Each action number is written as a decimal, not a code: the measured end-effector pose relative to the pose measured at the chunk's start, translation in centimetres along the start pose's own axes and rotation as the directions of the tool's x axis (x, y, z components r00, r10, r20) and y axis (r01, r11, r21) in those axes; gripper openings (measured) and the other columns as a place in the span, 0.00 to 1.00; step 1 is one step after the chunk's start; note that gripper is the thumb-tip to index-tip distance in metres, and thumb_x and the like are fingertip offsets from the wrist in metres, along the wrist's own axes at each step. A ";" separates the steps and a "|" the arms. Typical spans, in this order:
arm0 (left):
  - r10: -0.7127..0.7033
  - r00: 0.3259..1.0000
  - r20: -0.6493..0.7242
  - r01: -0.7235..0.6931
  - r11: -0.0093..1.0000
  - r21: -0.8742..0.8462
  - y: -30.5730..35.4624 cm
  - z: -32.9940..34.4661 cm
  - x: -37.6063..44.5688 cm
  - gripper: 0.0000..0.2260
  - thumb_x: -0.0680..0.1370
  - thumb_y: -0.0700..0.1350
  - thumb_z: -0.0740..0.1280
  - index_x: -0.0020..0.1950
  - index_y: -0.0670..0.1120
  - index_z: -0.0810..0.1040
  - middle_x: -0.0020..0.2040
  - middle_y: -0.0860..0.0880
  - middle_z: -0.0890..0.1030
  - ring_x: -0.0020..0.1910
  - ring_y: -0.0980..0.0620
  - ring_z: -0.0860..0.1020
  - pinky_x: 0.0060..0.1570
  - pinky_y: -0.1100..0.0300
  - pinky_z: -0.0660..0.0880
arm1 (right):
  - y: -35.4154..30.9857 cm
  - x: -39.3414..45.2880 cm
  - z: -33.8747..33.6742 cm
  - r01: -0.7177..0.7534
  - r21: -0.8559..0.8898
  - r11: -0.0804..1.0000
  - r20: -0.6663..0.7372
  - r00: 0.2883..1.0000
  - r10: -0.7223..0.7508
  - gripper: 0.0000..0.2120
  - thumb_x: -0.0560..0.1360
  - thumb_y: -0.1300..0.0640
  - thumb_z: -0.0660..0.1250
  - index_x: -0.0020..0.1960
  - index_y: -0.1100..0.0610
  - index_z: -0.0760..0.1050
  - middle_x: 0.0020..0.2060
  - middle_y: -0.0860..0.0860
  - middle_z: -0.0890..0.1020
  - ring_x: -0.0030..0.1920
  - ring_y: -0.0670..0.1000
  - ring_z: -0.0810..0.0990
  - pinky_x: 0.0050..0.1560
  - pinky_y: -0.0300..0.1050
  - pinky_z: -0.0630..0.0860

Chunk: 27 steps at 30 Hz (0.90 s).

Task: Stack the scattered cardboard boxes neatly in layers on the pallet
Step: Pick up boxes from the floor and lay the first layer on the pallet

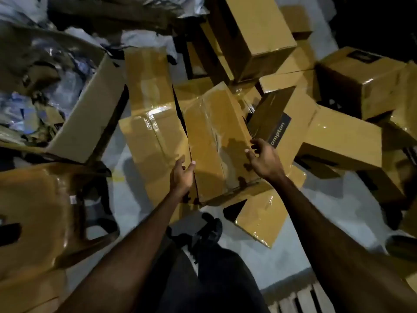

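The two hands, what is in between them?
In the head view, a taped cardboard box lies between the left hand and the right hand. The left hand touches its left edge; the right hand reaches its right side.

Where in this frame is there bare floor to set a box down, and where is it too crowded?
Bare grey floor shows between the big open carton at left and the taped box both hands reach for. More lies by the pallet at lower right. Beyond the right hand, boxes overlap with no gaps.
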<state>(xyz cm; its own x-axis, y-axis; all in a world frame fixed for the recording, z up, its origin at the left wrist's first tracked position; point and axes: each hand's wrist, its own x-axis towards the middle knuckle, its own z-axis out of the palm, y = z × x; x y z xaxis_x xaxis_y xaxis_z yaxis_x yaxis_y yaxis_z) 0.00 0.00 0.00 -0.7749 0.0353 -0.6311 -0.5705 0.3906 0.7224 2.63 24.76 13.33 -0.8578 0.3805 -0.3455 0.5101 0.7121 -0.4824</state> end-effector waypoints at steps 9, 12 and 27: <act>-0.292 0.955 -0.058 0.282 0.949 -0.142 -6.0 6.1 9.8 0.30 0.78 0.66 0.67 0.67 0.42 0.79 0.62 0.37 0.82 0.58 0.34 0.81 0.50 0.50 0.77 | 6.7 12.0 5.7 -0.063 -0.076 0.995 0.118 0.990 0.071 0.38 0.76 0.37 0.69 0.79 0.54 0.64 0.73 0.57 0.73 0.70 0.61 0.74 0.69 0.62 0.75; -0.308 0.948 0.075 0.316 0.898 -0.305 -8.0 7.7 13.2 0.29 0.77 0.64 0.70 0.67 0.44 0.82 0.61 0.42 0.85 0.57 0.39 0.84 0.62 0.45 0.80 | 7.6 14.2 7.7 -0.126 0.015 0.992 0.135 0.983 0.123 0.42 0.73 0.33 0.68 0.80 0.51 0.63 0.71 0.53 0.76 0.68 0.59 0.77 0.68 0.60 0.76; -0.099 0.989 0.113 0.133 0.929 -0.346 5.4 3.2 7.8 0.18 0.68 0.56 0.76 0.51 0.46 0.85 0.49 0.49 0.87 0.51 0.44 0.85 0.53 0.48 0.81 | 5.0 2.9 0.0 -0.244 0.649 0.720 0.127 0.969 0.214 0.31 0.83 0.55 0.69 0.81 0.47 0.59 0.64 0.49 0.78 0.60 0.50 0.80 0.48 0.38 0.80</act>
<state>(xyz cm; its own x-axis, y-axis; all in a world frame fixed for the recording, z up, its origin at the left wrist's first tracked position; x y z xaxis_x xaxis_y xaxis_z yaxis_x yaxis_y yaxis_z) -8.27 5.31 -1.91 -0.6785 0.1003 -0.7277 -0.7271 0.0495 0.6848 2.65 29.40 9.94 -0.7139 0.4457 -0.5401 0.6176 0.0370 -0.7857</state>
